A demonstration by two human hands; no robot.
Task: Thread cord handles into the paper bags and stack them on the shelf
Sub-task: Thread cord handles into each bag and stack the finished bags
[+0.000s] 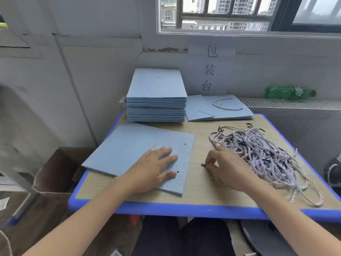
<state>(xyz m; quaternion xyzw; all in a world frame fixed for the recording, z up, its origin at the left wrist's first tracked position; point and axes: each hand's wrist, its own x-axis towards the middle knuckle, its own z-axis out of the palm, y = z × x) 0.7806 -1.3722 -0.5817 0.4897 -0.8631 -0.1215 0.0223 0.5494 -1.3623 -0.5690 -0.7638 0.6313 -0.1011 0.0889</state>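
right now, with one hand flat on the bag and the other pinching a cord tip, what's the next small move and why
Probably bring the cord tip across to the near hole in the bag and poke it through. The right hand already pinches the metal tip, clear of the cord pile, and it points toward the bag. The left hand lies flat on the bag beside that hole, steadying it.

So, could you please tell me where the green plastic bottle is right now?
In the head view the green bottle lies on its side at far right, on the radiator grille below the window, behind the table.
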